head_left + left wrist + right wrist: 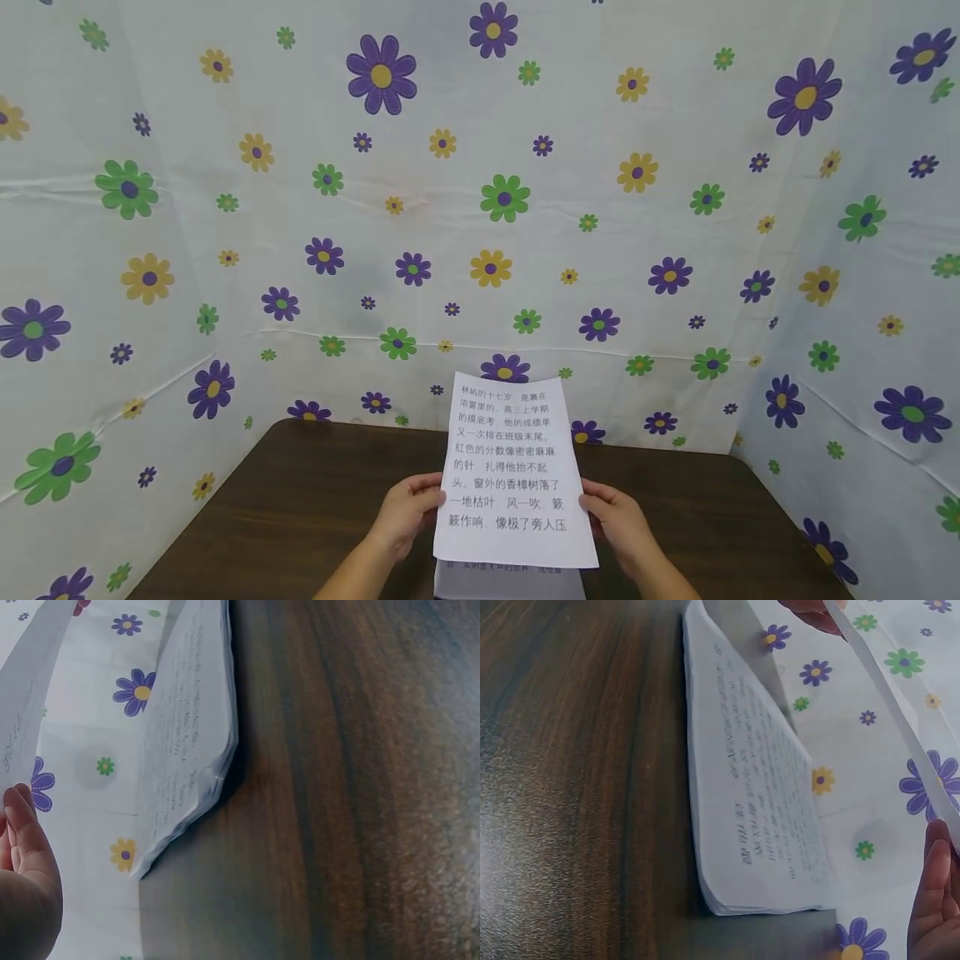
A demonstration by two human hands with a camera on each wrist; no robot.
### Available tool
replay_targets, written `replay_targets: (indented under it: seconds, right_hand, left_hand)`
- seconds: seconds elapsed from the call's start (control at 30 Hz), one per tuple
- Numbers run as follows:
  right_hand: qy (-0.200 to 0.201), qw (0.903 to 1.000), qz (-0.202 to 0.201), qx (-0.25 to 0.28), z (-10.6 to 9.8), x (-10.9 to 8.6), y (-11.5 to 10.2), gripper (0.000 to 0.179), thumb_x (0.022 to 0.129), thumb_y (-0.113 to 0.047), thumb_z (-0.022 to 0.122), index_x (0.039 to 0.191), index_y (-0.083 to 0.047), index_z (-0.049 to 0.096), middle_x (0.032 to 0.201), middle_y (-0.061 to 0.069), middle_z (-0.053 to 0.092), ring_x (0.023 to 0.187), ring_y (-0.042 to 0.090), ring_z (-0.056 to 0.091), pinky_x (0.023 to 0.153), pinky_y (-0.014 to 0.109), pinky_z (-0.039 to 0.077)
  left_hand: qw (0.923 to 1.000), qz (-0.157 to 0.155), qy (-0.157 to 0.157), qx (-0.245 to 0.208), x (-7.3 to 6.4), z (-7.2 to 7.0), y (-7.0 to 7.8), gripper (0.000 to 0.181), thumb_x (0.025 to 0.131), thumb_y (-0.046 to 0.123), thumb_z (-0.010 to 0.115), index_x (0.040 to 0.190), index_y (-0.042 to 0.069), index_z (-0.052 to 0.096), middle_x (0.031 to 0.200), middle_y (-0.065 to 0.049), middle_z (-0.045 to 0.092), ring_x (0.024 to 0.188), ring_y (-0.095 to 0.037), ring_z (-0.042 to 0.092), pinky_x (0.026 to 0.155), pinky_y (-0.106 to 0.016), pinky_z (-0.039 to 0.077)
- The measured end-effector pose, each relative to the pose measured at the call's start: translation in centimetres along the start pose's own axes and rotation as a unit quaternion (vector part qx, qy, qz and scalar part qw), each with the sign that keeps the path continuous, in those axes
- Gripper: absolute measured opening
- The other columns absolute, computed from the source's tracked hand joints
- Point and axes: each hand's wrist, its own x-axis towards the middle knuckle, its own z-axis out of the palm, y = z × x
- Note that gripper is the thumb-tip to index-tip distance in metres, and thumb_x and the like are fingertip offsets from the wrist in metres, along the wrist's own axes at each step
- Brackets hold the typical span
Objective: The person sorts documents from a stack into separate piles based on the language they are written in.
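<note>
A white sheet of paper (510,467) printed with large Chinese text is held up off the table between both hands. My left hand (408,512) pinches its left edge, thumb on the printed face. The right edge is pinched by my right hand (618,521) in the same way. Below the raised sheet, a stack of printed paper (510,581) lies on the table, mostly hidden by the sheet in the head view. Both wrist views show the stack (187,727) from the side, with several layers at its edge and a gap between it and the lifted sheet (900,712).
The dark brown wood-grain table (300,500) spreads to both sides of the stack. White cloth (450,233) with purple, green and yellow flowers hangs behind the table and along its left and right sides.
</note>
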Motion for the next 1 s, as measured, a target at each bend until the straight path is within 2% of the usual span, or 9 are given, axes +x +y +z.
replay_targets:
  seconds: [0.4, 0.67, 1.0]
  right_hand:
    - [0.002, 0.9999, 0.000, -0.015, -0.4, -0.3, -1.2, 0.038, 0.095, -0.010, 0.057, 0.129, 0.007, 0.058, 0.094, 0.007, 0.073, 0.074, 0.019, 0.064, 0.061, 0.030, 0.055]
    - [0.000, 0.9999, -0.003, -0.014, -0.5, -0.3, -1.6, 0.039, 0.095, -0.011, 0.058, 0.130, 0.006, 0.058, 0.093, 0.006, 0.073, 0.075, 0.018, 0.064, 0.061, 0.030, 0.053]
    - [0.000, 0.9998, -0.004, -0.017, -0.1, -0.7, -2.1, 0.039, 0.095, -0.011, 0.058, 0.130, 0.005, 0.059, 0.097, 0.010, 0.073, 0.074, 0.020, 0.065, 0.062, 0.031, 0.056]
  left_hand:
    - [0.9999, 0.005, 0.004, 0.008, -0.1, 0.2, 1.0, 0.041, 0.091, 0.008, 0.063, 0.128, -0.010, 0.056, 0.105, -0.008, 0.071, 0.087, -0.015, 0.066, 0.081, -0.034, 0.058]
    - [0.9999, 0.009, 0.006, -0.007, 0.0, 0.3, 1.3, 0.042, 0.090, 0.006, 0.063, 0.127, -0.012, 0.056, 0.098, -0.004, 0.072, 0.081, -0.013, 0.066, 0.074, -0.030, 0.056]
    - [0.9998, 0.014, 0.011, -0.007, -0.1, -0.1, 1.7, 0.041, 0.090, 0.006, 0.064, 0.126, -0.012, 0.056, 0.098, -0.005, 0.073, 0.081, -0.013, 0.067, 0.074, -0.029, 0.056]
